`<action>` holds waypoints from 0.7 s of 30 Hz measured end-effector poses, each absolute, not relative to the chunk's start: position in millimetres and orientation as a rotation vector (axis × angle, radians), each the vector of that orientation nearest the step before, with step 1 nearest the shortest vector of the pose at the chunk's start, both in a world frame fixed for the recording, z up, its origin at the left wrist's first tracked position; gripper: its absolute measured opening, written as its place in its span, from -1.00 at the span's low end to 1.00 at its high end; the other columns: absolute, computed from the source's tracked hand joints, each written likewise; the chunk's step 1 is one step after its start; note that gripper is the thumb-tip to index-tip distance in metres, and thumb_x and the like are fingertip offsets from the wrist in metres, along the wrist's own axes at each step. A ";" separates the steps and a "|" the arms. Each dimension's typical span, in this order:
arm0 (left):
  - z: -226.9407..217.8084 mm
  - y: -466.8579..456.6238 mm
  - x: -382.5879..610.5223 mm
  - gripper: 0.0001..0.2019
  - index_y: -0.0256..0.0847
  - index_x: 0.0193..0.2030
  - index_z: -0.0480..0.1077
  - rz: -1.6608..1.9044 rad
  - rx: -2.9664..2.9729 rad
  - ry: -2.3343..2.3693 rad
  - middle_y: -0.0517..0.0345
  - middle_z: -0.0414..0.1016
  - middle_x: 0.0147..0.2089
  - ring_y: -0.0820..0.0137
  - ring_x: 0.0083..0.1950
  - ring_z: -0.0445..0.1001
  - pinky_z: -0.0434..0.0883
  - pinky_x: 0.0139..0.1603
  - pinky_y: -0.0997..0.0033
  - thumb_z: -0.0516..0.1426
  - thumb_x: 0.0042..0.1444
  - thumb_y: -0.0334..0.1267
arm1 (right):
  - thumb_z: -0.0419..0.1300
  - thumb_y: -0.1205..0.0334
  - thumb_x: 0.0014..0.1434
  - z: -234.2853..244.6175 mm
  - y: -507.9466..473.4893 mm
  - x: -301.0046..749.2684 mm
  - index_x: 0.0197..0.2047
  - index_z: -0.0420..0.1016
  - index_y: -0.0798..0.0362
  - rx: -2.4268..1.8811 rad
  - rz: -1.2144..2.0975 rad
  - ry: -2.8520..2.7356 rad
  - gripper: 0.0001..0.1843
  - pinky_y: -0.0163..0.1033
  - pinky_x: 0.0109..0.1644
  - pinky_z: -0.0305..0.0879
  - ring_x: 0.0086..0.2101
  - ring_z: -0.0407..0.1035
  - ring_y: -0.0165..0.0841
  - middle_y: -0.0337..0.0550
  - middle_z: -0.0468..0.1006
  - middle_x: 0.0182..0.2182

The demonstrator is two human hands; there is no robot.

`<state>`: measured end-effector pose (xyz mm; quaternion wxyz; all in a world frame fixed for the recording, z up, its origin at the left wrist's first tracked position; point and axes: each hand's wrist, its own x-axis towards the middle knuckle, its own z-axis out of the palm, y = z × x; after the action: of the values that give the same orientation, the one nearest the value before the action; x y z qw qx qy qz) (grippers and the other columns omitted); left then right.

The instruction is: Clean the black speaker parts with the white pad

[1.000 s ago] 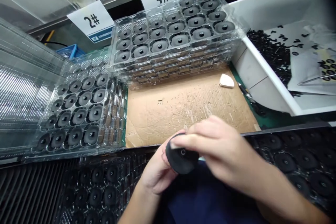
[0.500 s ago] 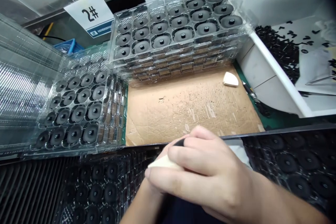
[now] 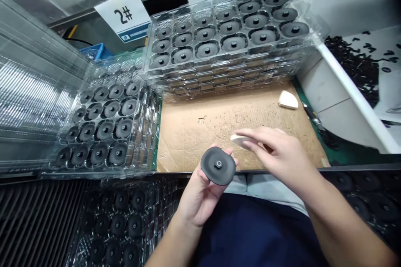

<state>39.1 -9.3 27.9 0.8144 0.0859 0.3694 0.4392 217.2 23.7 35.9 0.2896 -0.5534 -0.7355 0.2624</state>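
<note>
My left hand point(image 3: 203, 198) holds up a round black disc point(image 3: 218, 171) with a small raised hub at its centre, gripping it by the rim from below. To its right, my right hand point(image 3: 275, 150) pinches a flat whitish pad point(image 3: 240, 139) between thumb and fingers. The pad is apart from the disc, just above the cardboard sheet point(image 3: 184, 133). Part of the pad is hidden by the fingers. A second white wedge-shaped piece point(image 3: 288, 100) lies on the cardboard at the far right.
Stacked clear trays point(image 3: 216, 60) of similar discs stand behind the cardboard, and another tray stack point(image 3: 138, 133) stands at left. On the right, a white bin point(image 3: 344, 87) holds small black parts. Beside it lies a black-handled tool point(image 3: 315, 119). More trays point(image 3: 122, 225) sit below the table edge.
My right hand has moved off the disc, up and to the right with the white pad. The disc, earlier mostly covered by my hands, now shows its face. The view has shifted slightly.
</note>
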 end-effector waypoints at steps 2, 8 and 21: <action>28.4 -7.4 35.8 -0.46 -0.07 0.01 0.42 0.967 0.135 0.751 0.08 0.51 0.06 0.22 0.03 0.51 0.37 0.11 0.27 0.33 -0.18 -0.08 | 0.09 0.27 0.24 6.6 16.4 223.6 -0.03 0.51 -0.03 -1.596 0.770 -1.938 -0.74 -0.19 -0.22 0.24 -0.26 0.45 -0.30 -0.15 0.60 -0.28; 30.9 -5.3 35.1 -0.38 -0.12 0.08 0.37 0.958 0.118 0.763 0.02 0.45 0.13 0.16 0.09 0.46 0.28 0.21 0.15 0.35 -0.20 -0.10 | 0.11 0.21 0.21 -17.2 -5.3 221.0 -0.14 0.56 0.01 -1.621 0.889 -1.847 -0.77 -0.30 -0.44 0.33 -0.51 0.41 -0.40 -0.20 0.59 -0.43; 34.6 -10.7 38.1 -0.50 -0.08 0.00 0.43 0.965 0.219 0.904 0.11 0.54 -0.03 0.34 -0.04 0.50 0.45 -0.09 0.48 0.35 -0.15 -0.21 | 0.02 0.40 0.22 82.9 4.4 170.8 -0.16 0.51 0.10 -1.167 0.831 -1.981 -0.75 -0.29 -0.30 0.35 -0.39 0.43 -0.40 -0.17 0.57 -0.38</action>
<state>38.1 -10.7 34.6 0.7838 0.1015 0.4189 0.4470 170.8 4.4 82.9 0.3416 -0.4486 -0.7615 0.3197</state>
